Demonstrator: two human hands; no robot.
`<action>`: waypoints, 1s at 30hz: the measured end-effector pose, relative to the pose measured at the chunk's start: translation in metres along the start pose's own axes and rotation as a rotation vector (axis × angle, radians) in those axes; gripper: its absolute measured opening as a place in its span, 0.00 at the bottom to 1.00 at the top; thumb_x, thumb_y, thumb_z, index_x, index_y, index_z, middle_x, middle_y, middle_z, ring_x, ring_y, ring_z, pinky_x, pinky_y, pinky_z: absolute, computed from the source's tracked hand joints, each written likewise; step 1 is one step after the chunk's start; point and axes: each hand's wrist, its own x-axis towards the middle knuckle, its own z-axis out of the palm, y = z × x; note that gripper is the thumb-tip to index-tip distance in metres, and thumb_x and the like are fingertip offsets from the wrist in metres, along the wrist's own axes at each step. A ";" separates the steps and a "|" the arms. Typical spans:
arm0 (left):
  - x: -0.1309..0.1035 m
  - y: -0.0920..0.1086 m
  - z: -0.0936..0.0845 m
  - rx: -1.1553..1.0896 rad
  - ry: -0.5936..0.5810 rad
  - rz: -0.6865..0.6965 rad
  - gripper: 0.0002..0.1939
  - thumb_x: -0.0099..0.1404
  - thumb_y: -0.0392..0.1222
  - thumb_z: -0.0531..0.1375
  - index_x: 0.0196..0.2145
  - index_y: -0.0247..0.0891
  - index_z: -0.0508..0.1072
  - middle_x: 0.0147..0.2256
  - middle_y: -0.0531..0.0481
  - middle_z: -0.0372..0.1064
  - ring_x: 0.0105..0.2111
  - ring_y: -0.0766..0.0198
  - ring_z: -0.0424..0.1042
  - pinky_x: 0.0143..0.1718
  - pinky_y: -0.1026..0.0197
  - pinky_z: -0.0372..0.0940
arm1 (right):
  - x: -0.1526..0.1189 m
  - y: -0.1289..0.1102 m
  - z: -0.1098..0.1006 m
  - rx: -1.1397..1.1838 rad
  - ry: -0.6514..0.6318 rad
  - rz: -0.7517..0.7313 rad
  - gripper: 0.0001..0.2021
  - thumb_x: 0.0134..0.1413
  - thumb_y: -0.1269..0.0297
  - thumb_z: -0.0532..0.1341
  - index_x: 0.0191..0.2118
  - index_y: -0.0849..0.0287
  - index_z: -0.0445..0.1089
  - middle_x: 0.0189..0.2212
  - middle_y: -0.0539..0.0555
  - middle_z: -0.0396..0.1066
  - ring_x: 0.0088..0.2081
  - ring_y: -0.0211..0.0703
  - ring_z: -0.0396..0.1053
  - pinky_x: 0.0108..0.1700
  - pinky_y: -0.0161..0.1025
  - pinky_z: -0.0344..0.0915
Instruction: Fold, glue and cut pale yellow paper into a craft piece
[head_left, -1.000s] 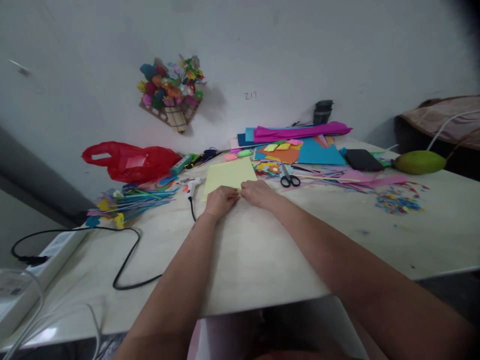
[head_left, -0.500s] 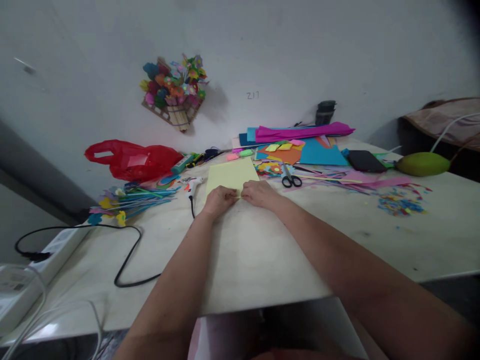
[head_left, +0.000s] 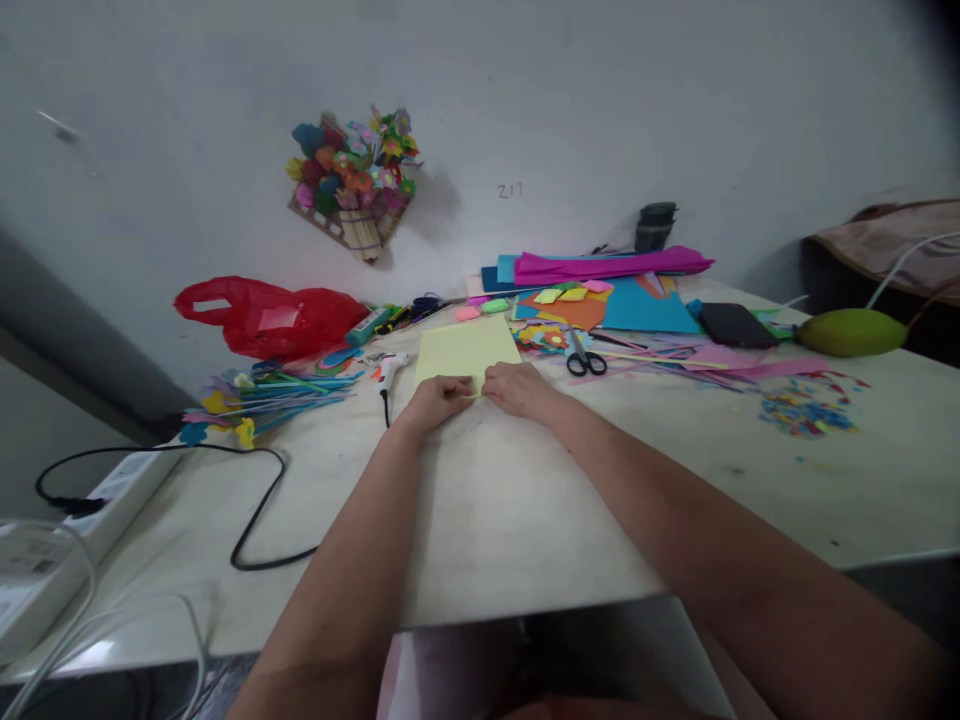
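Note:
A pale yellow sheet of paper (head_left: 466,348) lies on the table in front of me, its near edge between my two hands. My left hand (head_left: 441,400) is closed on the near edge at the left, fingers bent. Close beside it, my right hand (head_left: 519,388) pinches the same edge with fingers curled. A narrow bit of the edge shows between the fingertips, and it looks turned up or rolled. The rest of the near edge is hidden under the hands. Just left of the paper lies a white glue gun (head_left: 387,372); to the right are black-handled scissors (head_left: 585,364).
Paper flowers on stems (head_left: 292,395) and a red plastic bag (head_left: 270,320) lie at the left. A black cord (head_left: 255,520) runs to a power strip (head_left: 124,490). Coloured sheets (head_left: 649,305), a black phone-like slab (head_left: 735,325) and paper scraps (head_left: 806,408) lie right. The table's front edge (head_left: 540,612) is near me.
The view has shifted slightly, so everything sits a little further right. Both hands stay on the paper's near edge with hardly any movement.

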 end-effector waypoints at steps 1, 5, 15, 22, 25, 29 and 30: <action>0.000 -0.001 0.001 -0.003 0.010 0.004 0.09 0.48 0.41 0.62 0.28 0.35 0.75 0.46 0.43 0.70 0.41 0.60 0.71 0.45 0.59 0.64 | 0.000 0.000 0.000 0.001 -0.005 0.004 0.14 0.59 0.68 0.48 0.37 0.58 0.72 0.40 0.57 0.69 0.44 0.43 0.63 0.33 0.34 0.54; 0.001 -0.005 0.002 -0.011 0.050 0.015 0.08 0.47 0.42 0.62 0.26 0.35 0.75 0.43 0.43 0.72 0.39 0.59 0.72 0.43 0.58 0.65 | 0.002 0.001 0.002 0.004 -0.019 0.012 0.14 0.58 0.68 0.49 0.37 0.57 0.73 0.40 0.56 0.69 0.44 0.43 0.63 0.33 0.34 0.54; 0.004 -0.012 0.004 -0.006 0.081 0.042 0.10 0.46 0.43 0.63 0.28 0.36 0.75 0.42 0.44 0.72 0.39 0.58 0.72 0.43 0.58 0.66 | 0.003 0.001 0.004 0.033 0.019 0.033 0.13 0.59 0.64 0.50 0.36 0.54 0.73 0.39 0.53 0.69 0.42 0.42 0.63 0.32 0.35 0.52; 0.003 -0.005 -0.002 -0.021 -0.013 -0.003 0.12 0.45 0.34 0.60 0.31 0.35 0.74 0.49 0.42 0.67 0.46 0.57 0.68 0.50 0.57 0.61 | 0.004 -0.001 0.002 0.024 -0.005 0.019 0.14 0.59 0.66 0.50 0.35 0.55 0.73 0.39 0.54 0.70 0.43 0.42 0.62 0.32 0.35 0.52; 0.004 -0.005 -0.004 -0.011 -0.005 -0.032 0.10 0.46 0.32 0.57 0.29 0.33 0.73 0.51 0.41 0.65 0.47 0.56 0.67 0.50 0.57 0.60 | 0.004 -0.001 0.002 0.012 -0.007 0.013 0.14 0.59 0.67 0.50 0.35 0.55 0.73 0.39 0.54 0.70 0.43 0.42 0.62 0.32 0.35 0.52; 0.003 -0.004 -0.003 0.070 -0.015 0.002 0.06 0.48 0.35 0.57 0.27 0.34 0.72 0.52 0.40 0.63 0.46 0.55 0.68 0.48 0.56 0.61 | 0.003 -0.002 0.003 -0.002 0.001 0.005 0.14 0.59 0.66 0.49 0.34 0.56 0.73 0.39 0.54 0.69 0.43 0.42 0.62 0.32 0.35 0.53; 0.003 -0.003 -0.003 0.091 -0.016 0.012 0.06 0.48 0.36 0.58 0.26 0.34 0.72 0.52 0.40 0.63 0.46 0.55 0.68 0.48 0.56 0.61 | 0.003 -0.002 0.003 -0.003 0.005 0.003 0.14 0.59 0.66 0.49 0.34 0.56 0.73 0.39 0.54 0.69 0.43 0.42 0.62 0.32 0.35 0.53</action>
